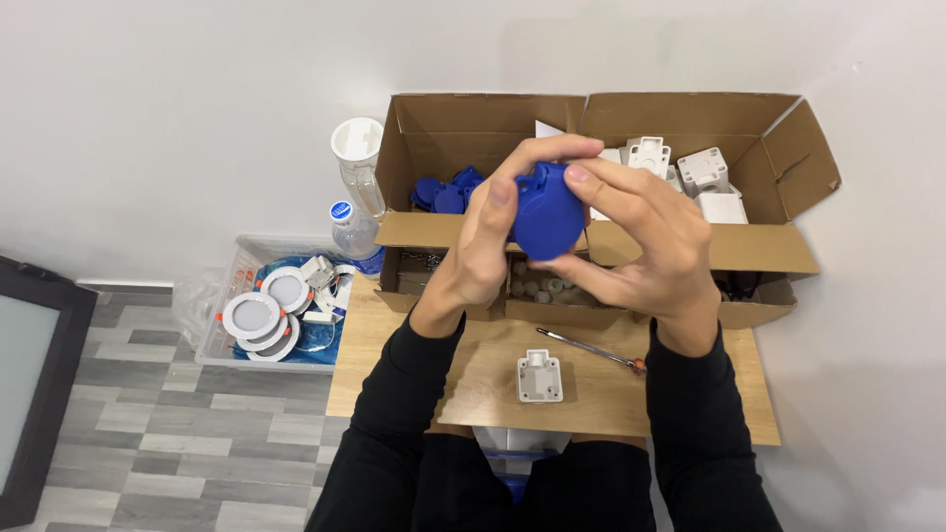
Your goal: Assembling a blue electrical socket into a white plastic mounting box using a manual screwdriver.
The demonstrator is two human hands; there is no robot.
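Observation:
A round blue plastic cap-like part (545, 217) is held up in front of me over the cardboard boxes. My left hand (483, 241) grips its left side, thumb pressed on its top edge. From the right, my right hand (645, 246) wraps it, fingers over the top and under the bottom. Below the hands, a white square plastic housing (539, 375) lies on the small wooden table (394, 345). A screwdriver (591, 350) with a metal shaft lies just right of the housing.
An open cardboard box (443, 133) holds more blue parts (443, 192) at the left; another box (778, 148) holds white housings (705, 172) at the right. A smaller box with small pieces sits in front. Two clear bottles (357, 177) and a bin of round white lamps (261, 315) stand left on the floor.

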